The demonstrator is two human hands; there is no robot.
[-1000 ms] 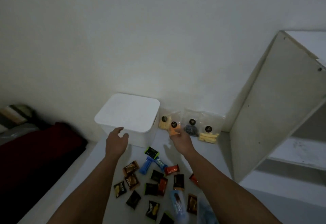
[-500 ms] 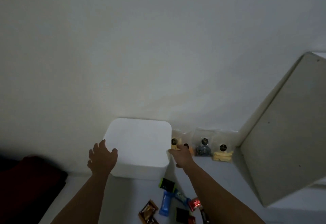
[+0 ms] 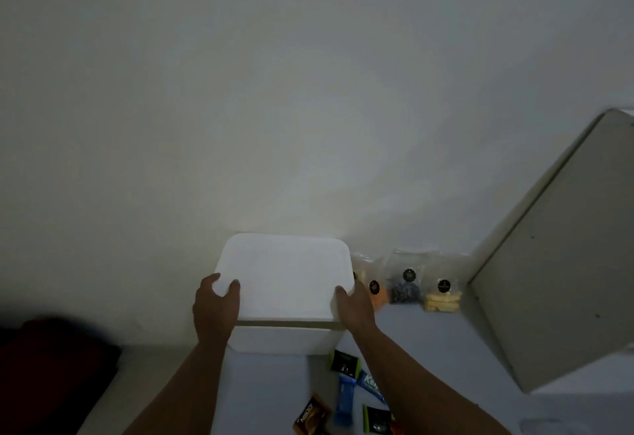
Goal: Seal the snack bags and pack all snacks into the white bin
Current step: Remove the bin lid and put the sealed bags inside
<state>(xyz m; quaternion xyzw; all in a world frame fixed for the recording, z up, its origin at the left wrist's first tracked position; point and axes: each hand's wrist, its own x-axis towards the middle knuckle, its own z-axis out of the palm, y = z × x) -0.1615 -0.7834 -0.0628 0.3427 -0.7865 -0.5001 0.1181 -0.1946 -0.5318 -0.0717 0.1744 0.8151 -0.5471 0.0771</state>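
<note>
Wrapped snacks (image 3: 346, 397) lie scattered at the surface's near edge. Behind them, left hand (image 3: 215, 307) and right hand (image 3: 353, 307) grip the lid (image 3: 284, 273), front raised off the white bin (image 3: 284, 340). Clear snack bags (image 3: 406, 285) line the far edge.

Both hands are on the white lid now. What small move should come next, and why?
Probably lift the white plastic lid straight up. The left hand and right hand grip its opposite edges, a dark gap shows above the white bin, and the wrapped snacks lie outside.

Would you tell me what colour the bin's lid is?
White, plain and unpatterned; the lid shows best in the head view.
</note>
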